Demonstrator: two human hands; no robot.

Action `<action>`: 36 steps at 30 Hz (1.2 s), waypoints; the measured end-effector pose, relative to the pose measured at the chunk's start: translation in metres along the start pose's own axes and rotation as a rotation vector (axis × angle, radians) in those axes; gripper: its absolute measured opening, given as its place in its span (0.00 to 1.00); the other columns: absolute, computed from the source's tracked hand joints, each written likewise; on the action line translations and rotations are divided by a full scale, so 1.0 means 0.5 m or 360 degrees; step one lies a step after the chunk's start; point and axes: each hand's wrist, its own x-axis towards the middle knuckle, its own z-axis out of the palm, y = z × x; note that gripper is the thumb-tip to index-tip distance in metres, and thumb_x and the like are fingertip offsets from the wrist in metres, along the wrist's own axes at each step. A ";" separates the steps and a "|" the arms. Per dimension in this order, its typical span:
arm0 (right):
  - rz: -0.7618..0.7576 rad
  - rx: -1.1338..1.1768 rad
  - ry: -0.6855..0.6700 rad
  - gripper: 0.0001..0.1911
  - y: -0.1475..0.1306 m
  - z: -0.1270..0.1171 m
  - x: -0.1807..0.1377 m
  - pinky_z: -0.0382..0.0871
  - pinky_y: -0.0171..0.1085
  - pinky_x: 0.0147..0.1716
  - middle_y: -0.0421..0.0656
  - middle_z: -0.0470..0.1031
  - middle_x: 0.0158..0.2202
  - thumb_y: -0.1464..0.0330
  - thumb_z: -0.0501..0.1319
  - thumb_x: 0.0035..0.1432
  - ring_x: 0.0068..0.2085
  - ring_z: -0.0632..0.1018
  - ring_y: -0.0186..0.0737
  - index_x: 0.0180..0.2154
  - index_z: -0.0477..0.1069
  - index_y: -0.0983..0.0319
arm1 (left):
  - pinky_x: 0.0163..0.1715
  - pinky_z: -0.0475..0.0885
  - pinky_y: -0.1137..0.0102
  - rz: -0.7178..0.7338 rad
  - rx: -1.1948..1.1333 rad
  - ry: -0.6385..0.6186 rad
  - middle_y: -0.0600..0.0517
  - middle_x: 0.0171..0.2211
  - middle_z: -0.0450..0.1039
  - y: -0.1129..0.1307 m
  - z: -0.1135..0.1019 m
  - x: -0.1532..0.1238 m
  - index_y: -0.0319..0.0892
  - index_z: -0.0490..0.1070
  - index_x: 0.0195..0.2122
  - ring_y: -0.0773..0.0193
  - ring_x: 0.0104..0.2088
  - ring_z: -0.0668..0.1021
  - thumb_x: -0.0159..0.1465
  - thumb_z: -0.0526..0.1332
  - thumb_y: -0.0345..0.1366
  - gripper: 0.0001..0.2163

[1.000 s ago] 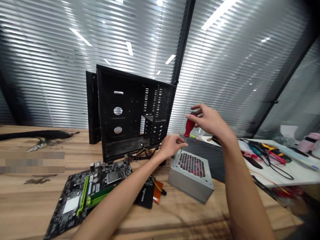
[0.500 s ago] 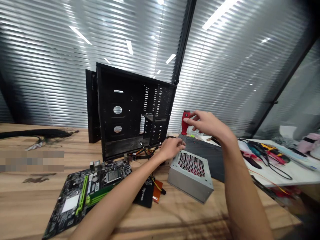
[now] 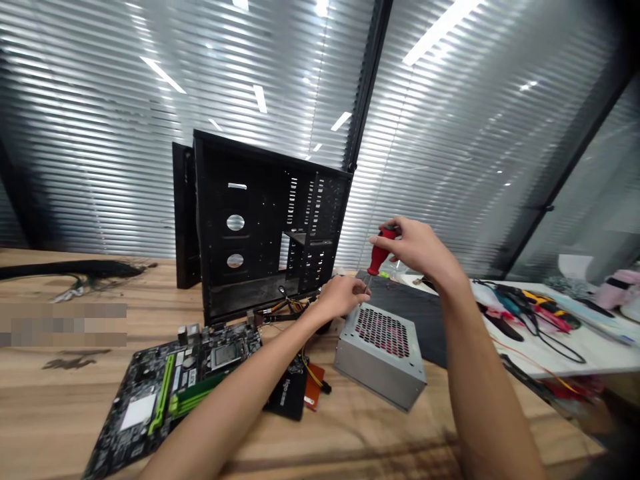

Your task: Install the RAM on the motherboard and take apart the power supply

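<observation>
A red-handled screwdriver [image 3: 381,251] leans with its handle up and to the right, its shaft running down to the fingertips of my left hand. My right hand [image 3: 413,245] is closed around the top of the handle. At the back left corner of the grey power supply [image 3: 383,373], the fingers of my left hand [image 3: 341,295] are pinched together by the screwdriver's tip. What lies between them is too small to make out. The power supply lies with its perforated grille facing up on the wooden table.
Behind stands an open black computer case [image 3: 265,213]. A motherboard [image 3: 165,393] lies at the left, partly under my left forearm. Near the power supply are a black drive [image 3: 287,399], an orange card [image 3: 313,387] and cables. A dark mat [image 3: 415,310] and a white table [image 3: 555,357] with tools are at right.
The screwdriver has tilted, its handle swinging right, and my right hand has wrapped further over the handle's top. My left hand stays at the power supply's corner.
</observation>
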 end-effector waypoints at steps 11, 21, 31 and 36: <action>-0.0119 -0.0129 0.0102 0.19 -0.031 -0.011 -0.013 0.68 0.40 0.33 0.45 0.82 0.32 0.51 0.63 0.62 0.31 0.80 0.45 0.39 0.81 0.59 | 0.38 0.70 0.71 -0.0036 0.0084 0.0030 0.54 0.39 0.85 0.012 -0.003 -0.007 0.51 0.85 0.40 0.57 0.42 0.83 0.65 0.68 0.42 0.06; -0.0136 -0.0082 0.0269 0.19 -0.023 -0.010 -0.009 0.70 0.40 0.36 0.47 0.83 0.36 0.51 0.64 0.62 0.35 0.81 0.46 0.41 0.81 0.60 | 0.40 0.71 0.71 -0.0033 0.0355 -0.0097 0.55 0.43 0.84 0.018 -0.014 -0.007 0.52 0.83 0.44 0.58 0.46 0.82 0.66 0.67 0.46 0.09; -0.0025 0.0046 0.0372 0.22 -0.015 -0.031 -0.014 0.74 0.40 0.33 0.50 0.84 0.39 0.49 0.65 0.61 0.34 0.82 0.47 0.44 0.81 0.60 | 0.42 0.72 0.72 -0.0053 0.0287 -0.0188 0.51 0.41 0.85 -0.019 -0.018 0.002 0.46 0.85 0.42 0.59 0.44 0.83 0.65 0.68 0.37 0.07; 0.0000 0.0050 0.0355 0.22 -0.011 -0.031 -0.012 0.74 0.40 0.32 0.50 0.84 0.38 0.50 0.65 0.61 0.34 0.82 0.47 0.44 0.81 0.60 | 0.38 0.71 0.74 -0.0009 0.0184 -0.0368 0.53 0.41 0.86 -0.033 -0.040 0.012 0.45 0.84 0.44 0.62 0.43 0.84 0.60 0.73 0.36 0.10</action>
